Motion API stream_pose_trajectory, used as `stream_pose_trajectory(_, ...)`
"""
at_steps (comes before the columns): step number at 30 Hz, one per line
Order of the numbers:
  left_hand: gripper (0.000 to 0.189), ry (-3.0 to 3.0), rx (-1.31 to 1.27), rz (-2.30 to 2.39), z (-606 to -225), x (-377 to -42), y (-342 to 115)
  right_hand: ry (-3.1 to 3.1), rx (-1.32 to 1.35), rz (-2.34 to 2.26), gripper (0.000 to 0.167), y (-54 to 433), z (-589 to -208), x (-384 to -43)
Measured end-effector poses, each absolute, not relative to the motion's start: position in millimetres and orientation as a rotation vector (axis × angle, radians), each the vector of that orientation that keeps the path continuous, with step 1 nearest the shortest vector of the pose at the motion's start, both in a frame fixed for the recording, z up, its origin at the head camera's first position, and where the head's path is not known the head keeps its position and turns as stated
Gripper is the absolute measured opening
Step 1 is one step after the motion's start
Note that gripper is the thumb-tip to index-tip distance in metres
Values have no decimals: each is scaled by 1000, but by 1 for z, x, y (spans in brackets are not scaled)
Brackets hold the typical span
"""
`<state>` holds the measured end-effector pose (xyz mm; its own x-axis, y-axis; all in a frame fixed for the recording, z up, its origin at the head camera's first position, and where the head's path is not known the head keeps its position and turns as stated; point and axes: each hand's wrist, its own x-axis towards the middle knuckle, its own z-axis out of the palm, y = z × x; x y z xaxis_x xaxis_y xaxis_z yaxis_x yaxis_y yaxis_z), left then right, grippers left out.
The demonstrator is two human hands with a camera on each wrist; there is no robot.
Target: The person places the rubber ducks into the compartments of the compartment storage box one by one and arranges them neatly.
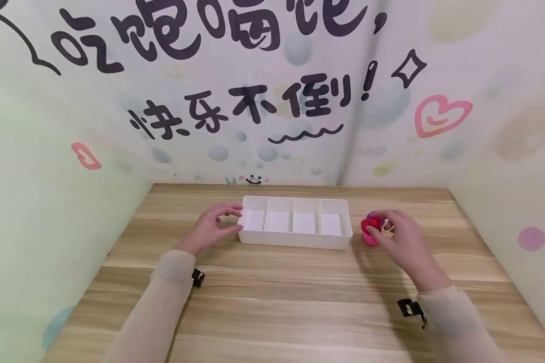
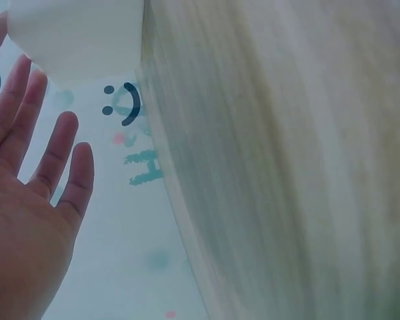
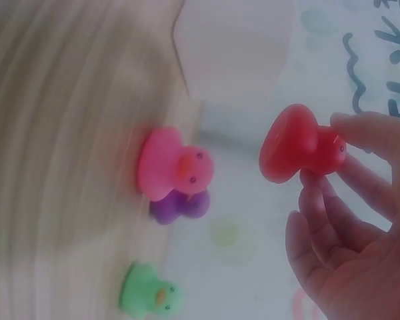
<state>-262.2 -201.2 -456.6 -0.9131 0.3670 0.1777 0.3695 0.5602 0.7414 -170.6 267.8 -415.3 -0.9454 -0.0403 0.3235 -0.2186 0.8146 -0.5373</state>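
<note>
A red rubber duck is pinched by its head between the thumb and fingertips of my right hand, raised off the table just right of the white box. Below it in the right wrist view stand a pink duck, a purple duck and a green duck; my right hand hides the green one in the head view. The white four-compartment box has nothing visible in its compartments. At its left end, my left hand touches the wall with thumb and fingertips, fingers extended.
The wood-grain table carries the box near its back edge. A printed wall rises behind, and pale walls flank the table at left and right. Black straps show at both wrists.
</note>
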Motion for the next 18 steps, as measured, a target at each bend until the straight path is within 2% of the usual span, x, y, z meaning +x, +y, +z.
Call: stream_pose_trajectory(18, 27, -2777, -700, -1217, -461, -265, -202, -2672, 261, 939, 31, 230, -416, -183)
